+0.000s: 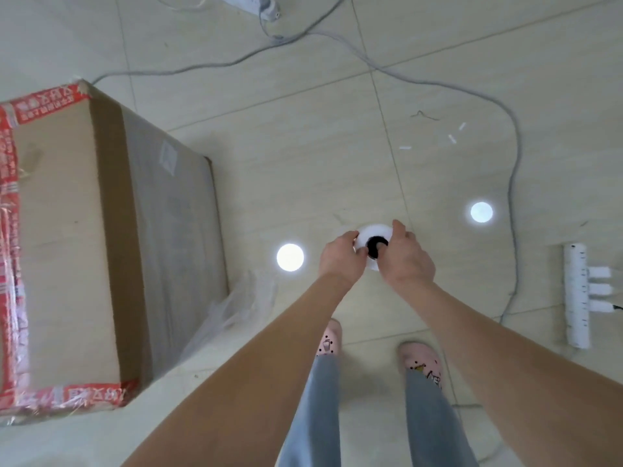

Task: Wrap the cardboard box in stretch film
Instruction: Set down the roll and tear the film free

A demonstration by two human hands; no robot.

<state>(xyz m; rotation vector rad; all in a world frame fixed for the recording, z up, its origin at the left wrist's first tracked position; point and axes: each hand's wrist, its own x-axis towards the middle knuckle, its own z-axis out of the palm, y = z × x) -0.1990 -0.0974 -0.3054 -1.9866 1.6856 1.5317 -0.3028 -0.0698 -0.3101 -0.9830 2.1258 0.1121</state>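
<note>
A large cardboard box (67, 230) with red printed tape along its edges stands on the tiled floor at the left. Its right side face looks covered with clear film. A roll of white stretch film (374, 232) stands on end in front of me, seen from above with its dark core. My left hand (340, 261) grips the roll's left rim. My right hand (404, 261) holds the right side, thumb at the core. A loose tail of clear film (236, 308) lies crumpled on the floor at the box's near right corner.
A grey cable (512, 170) loops across the floor behind and to the right. One white power strip (578, 294) with plugs lies at the right, another (256, 3) at the top. My feet in pink shoes (421, 362) stand below the roll. Two lamp reflections shine on the tiles.
</note>
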